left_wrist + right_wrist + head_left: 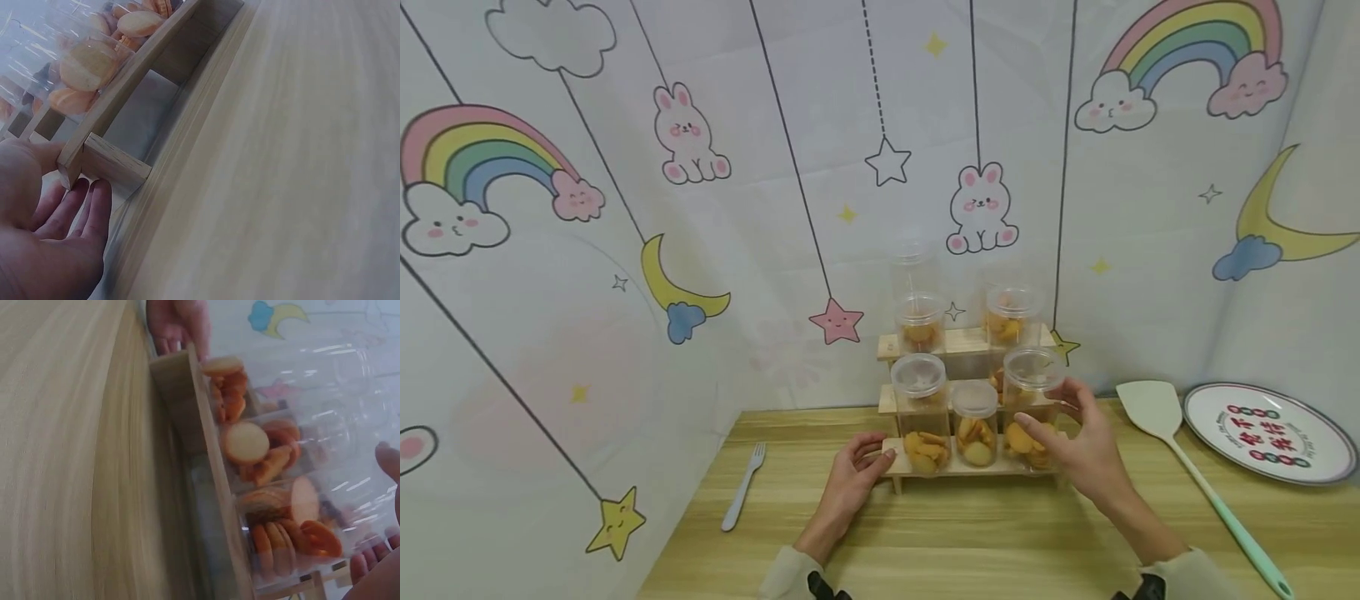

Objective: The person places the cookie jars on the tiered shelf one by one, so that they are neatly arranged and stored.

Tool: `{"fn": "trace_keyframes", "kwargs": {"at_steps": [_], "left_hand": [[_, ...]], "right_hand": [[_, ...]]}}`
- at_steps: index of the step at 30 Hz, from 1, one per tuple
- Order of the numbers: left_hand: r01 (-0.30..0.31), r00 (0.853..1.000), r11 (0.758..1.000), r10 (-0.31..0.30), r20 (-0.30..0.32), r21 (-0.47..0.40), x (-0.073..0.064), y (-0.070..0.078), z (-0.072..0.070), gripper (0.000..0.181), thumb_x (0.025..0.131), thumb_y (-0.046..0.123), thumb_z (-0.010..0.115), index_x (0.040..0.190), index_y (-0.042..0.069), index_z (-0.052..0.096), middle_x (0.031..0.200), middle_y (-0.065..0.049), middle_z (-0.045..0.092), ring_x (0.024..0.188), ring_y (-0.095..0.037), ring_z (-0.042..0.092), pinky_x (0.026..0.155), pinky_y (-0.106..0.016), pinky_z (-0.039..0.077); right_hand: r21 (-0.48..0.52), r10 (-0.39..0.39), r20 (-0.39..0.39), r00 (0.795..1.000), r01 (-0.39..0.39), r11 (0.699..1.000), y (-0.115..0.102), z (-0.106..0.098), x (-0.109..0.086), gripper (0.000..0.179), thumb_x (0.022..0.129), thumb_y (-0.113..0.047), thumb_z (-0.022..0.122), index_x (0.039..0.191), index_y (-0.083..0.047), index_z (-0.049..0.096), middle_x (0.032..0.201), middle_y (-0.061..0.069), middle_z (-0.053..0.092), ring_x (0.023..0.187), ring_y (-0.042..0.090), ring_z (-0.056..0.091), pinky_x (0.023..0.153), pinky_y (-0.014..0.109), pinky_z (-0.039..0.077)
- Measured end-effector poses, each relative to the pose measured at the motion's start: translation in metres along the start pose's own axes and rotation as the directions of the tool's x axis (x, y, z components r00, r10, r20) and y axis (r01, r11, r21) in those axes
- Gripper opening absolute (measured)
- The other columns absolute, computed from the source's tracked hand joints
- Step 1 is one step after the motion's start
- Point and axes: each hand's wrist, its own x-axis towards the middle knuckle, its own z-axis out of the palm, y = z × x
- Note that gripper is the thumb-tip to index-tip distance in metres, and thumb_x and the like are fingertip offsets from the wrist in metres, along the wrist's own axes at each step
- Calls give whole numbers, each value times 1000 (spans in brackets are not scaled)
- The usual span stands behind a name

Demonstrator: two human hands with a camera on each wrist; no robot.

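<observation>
My left hand (pixel 852 477) grips the left end of the lowest step of a stepped wooden rack (pixel 117 164); in the left wrist view its thumb lies over the board, fingers underneath. My right hand (pixel 1093 454) curls round the right front jar (pixel 1024 390), thumb across the front and fingers at its right side. Clear and lidded, that jar holds orange-brown biscuits (pixel 275 547) in its lower part. Beside it on the same step stand a shorter middle jar (pixel 976 412) and a left jar (pixel 921 404), both with similar biscuits.
More biscuit jars stand on the upper steps, including a left one (pixel 920 323) and a right one (pixel 1011 315). A fork (pixel 743 490) lies left of the rack. On the right lie a long-handled spatula (pixel 1198 471) and a white plate (pixel 1213 429). A printed cloth (pixel 760 208) hangs behind.
</observation>
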Motion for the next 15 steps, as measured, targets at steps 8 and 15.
{"fn": "trace_keyframes", "kwargs": {"at_steps": [8, 15], "left_hand": [[-7, 1000, 1000, 7, -13, 6, -2, 1, -1, 52, 103, 19, 76, 146, -4, 57, 145, -25, 63, 128, -30, 68, 91, -19, 59], [-9, 1000, 1000, 9, -2, 14, -2, 2, 0, 53, 104, 20, 76, 147, -4, 56, 145, -25, 63, 126, -29, 69, 90, -19, 59]], "right_hand": [[50, -29, 6, 1000, 28, 998, 5, 5, 0, 75, 101, -28, 81, 158, -7, 38, 150, 14, 52, 144, 39, 53, 117, 58, 48], [47, -67, 7, 998, 66, 997, 9, 4, 1, 73, 100, -26, 82, 156, -5, 40, 147, 13, 53, 142, 36, 55, 109, 5, 42]]}}
